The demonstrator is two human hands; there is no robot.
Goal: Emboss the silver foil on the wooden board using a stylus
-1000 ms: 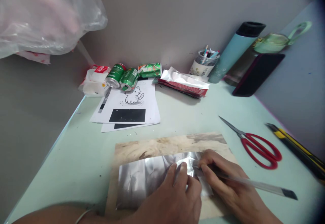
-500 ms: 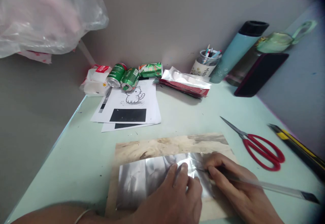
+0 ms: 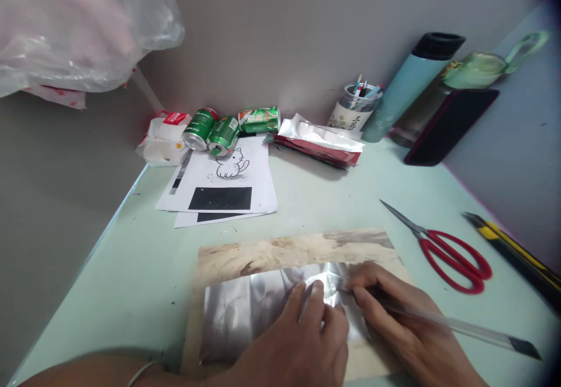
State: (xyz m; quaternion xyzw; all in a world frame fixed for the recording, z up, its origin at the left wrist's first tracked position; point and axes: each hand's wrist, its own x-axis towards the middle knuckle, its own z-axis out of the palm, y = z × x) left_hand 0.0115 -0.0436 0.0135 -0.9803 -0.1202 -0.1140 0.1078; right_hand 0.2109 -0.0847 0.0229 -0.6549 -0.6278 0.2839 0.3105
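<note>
A shiny silver metal sheet point(image 3: 245, 308) lies on a pale wooden board point(image 3: 258, 254) at the table's near side. My left hand point(image 3: 302, 334) rests on the sheet with its fingers spread, holding it against the board. Pinched in my right hand point(image 3: 390, 311) is a pen point(image 3: 464, 325) with a clear barrel and a dark end. The pen slants down to the left, its tip end at the right part of the sheet. My fingers partly cover the tip, and creases show in the metal beside it.
Red-handled scissors point(image 3: 456, 261) and a black-and-yellow utility knife point(image 3: 512, 252) lie to the right. Behind are printed sheets point(image 3: 258, 197) with a cat drawing, green cans point(image 3: 223, 135), a foil packet point(image 3: 315, 146), a pen jar point(image 3: 353, 109), a blue bottle point(image 3: 412, 83) and a phone point(image 3: 453, 127).
My right hand has shifted slightly left with the pen, whose tip moved a little left on the metal sheet. My left hand stays in place.
</note>
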